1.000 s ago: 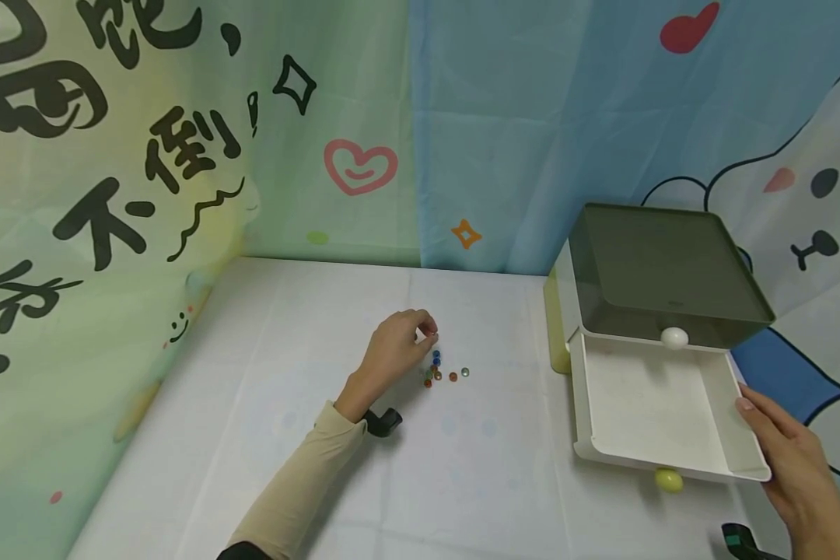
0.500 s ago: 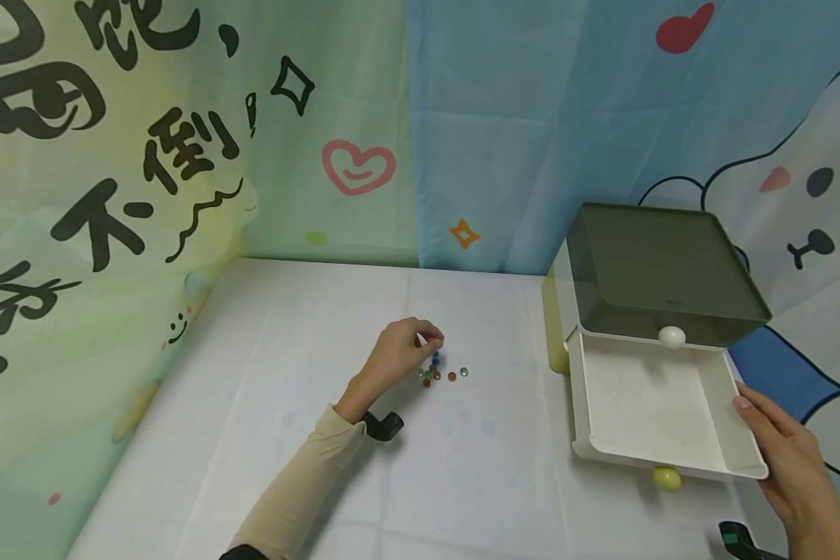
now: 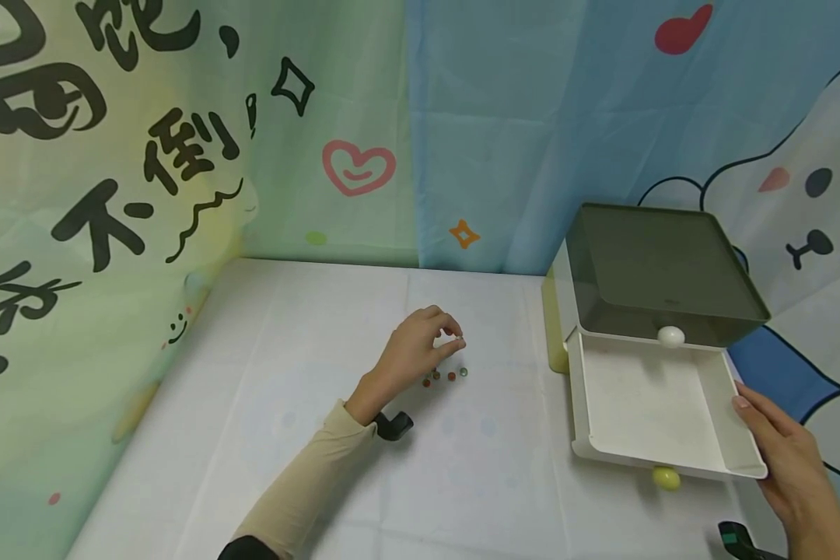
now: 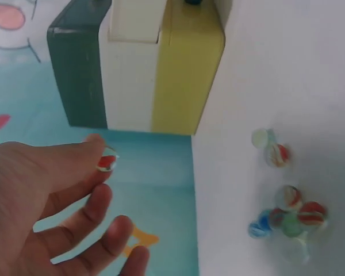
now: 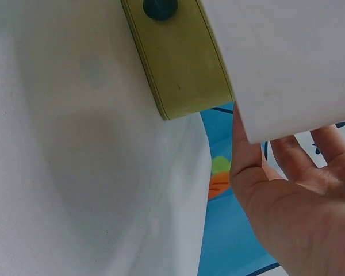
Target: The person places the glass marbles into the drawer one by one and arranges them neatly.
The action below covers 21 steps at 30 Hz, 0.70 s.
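Observation:
Between thumb and index finger, my left hand pinches a clear glass marble with a red swirl, raised over the table. Its other fingers hang loosely apart. Several more marbles, blue, green and red-striped, lie in a loose cluster on the tabletop, partly behind that hand in the head view. My right hand holds the right side wall of a white drawer, thumb at the rim and fingers along the outside. The drawer is pulled out and bare inside, with a yellow-green knob on its front.
The drawer belongs to a small cabinet with a dark green top section, a white knob and a yellow base. A white cloth covers the table. Printed curtains hang behind it and at the left.
My left hand has moved right and now overlaps the blue marbles in the head view. The right hand and the drawer have stayed in place.

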Each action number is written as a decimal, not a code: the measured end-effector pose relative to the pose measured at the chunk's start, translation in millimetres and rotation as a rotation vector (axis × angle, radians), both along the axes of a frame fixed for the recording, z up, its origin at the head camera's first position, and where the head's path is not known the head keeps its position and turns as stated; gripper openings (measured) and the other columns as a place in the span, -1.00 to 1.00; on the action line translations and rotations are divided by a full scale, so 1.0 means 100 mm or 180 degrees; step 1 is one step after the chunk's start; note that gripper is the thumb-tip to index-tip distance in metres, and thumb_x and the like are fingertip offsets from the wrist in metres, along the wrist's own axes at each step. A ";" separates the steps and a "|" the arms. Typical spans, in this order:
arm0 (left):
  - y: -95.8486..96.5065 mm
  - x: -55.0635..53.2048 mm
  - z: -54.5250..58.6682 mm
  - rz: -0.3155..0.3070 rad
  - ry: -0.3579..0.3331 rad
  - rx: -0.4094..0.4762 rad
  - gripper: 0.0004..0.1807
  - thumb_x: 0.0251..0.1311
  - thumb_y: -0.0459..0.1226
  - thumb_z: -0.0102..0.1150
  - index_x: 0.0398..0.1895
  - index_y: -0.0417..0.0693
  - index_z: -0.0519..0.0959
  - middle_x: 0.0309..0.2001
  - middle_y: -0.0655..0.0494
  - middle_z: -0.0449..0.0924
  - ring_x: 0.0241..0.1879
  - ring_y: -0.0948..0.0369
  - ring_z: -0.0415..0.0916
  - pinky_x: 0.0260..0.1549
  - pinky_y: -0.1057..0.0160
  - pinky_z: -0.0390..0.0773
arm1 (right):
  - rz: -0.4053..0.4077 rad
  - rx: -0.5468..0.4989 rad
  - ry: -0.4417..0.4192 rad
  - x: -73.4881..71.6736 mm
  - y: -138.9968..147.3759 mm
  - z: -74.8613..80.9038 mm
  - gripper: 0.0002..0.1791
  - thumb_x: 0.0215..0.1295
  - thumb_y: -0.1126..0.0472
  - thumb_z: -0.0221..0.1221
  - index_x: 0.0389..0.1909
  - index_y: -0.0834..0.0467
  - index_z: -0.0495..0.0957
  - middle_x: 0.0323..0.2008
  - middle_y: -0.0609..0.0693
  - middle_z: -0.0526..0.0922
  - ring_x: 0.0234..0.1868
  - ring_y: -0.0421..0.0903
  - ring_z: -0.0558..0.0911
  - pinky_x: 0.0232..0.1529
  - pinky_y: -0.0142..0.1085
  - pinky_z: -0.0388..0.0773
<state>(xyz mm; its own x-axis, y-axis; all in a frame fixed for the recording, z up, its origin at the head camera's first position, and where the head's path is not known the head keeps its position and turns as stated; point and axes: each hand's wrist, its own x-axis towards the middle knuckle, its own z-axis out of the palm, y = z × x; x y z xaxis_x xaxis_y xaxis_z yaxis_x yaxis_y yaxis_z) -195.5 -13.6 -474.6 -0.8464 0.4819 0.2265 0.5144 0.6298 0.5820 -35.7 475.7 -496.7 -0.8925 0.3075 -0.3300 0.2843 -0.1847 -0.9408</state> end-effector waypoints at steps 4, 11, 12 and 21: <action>0.08 0.02 0.08 -0.0092 0.0296 -0.0039 -0.83 0.38 -0.08 0.36 -0.14 0.07 0.70 -0.13 0.17 0.66 -0.08 0.21 0.55 -0.14 0.28 0.60 | -0.0047 0.0033 -0.0081 -0.01 0.00 0.00 -0.33 0.54 0.09 0.20 0.57 -0.29 0.22 0.17 -0.49 0.38 -0.23 -0.51 0.63 -0.34 -0.41 0.71; 0.21 0.05 0.22 -0.0274 0.0669 -0.0125 -0.82 0.37 -0.07 0.37 -0.14 0.06 0.71 -0.14 0.21 0.64 -0.07 0.21 0.55 -0.12 0.31 0.62 | -0.0025 0.0004 -0.0052 0.00 0.00 0.00 -0.34 0.55 0.10 0.19 0.57 -0.30 0.23 0.10 -0.48 0.39 -0.23 -0.50 0.64 -0.34 -0.41 0.71; 0.24 0.05 0.24 -0.0291 0.0677 -0.0143 -0.81 0.37 -0.06 0.36 -0.14 0.07 0.71 -0.14 0.21 0.63 -0.07 0.22 0.55 -0.12 0.32 0.61 | -0.0019 0.0004 -0.0050 0.00 0.00 0.00 -0.34 0.55 0.10 0.19 0.56 -0.31 0.24 0.09 -0.48 0.40 -0.23 -0.50 0.64 -0.34 -0.40 0.71; 0.47 0.07 0.40 -0.0501 0.0767 -0.0268 -0.80 0.37 -0.02 0.36 -0.11 0.11 0.71 -0.12 0.21 0.63 -0.09 0.24 0.55 -0.14 0.36 0.56 | -0.0022 0.0066 -0.0156 -0.02 0.01 0.00 -0.28 0.54 0.05 0.20 0.61 -0.30 0.14 0.22 -0.49 0.35 -0.24 -0.52 0.63 -0.34 -0.41 0.71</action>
<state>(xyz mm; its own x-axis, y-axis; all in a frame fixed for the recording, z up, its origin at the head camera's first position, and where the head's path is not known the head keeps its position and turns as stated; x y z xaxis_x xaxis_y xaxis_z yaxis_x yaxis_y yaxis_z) -188.7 33.0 -434.4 -0.6865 0.6285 0.3656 0.7265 0.5723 0.3804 -37.2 476.4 -496.2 -0.8733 0.3210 -0.3666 0.3287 -0.1673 -0.9295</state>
